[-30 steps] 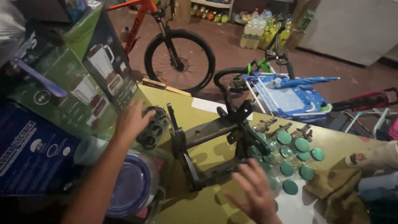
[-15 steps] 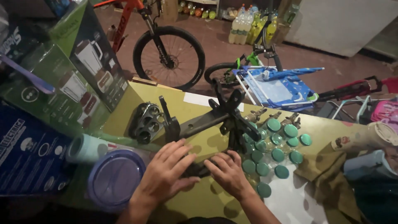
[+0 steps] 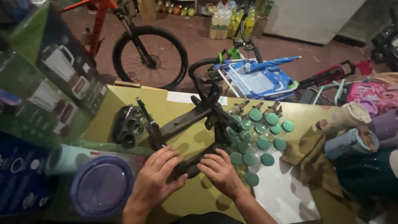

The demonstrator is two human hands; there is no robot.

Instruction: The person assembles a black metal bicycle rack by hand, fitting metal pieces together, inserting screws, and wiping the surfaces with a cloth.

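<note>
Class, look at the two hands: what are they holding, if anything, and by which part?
Both the left hand and right hand grip the near end of the black metal frame, where its lower bar lies on the yellow table.

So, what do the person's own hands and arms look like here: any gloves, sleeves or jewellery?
Both are bare. The left hand and right hand wear no gloves, and no rings show on the fingers. Both forearms are uncovered down to the picture's lower edge, with no sleeve, watch or bracelet visible. The dim light hides finer detail.
</note>
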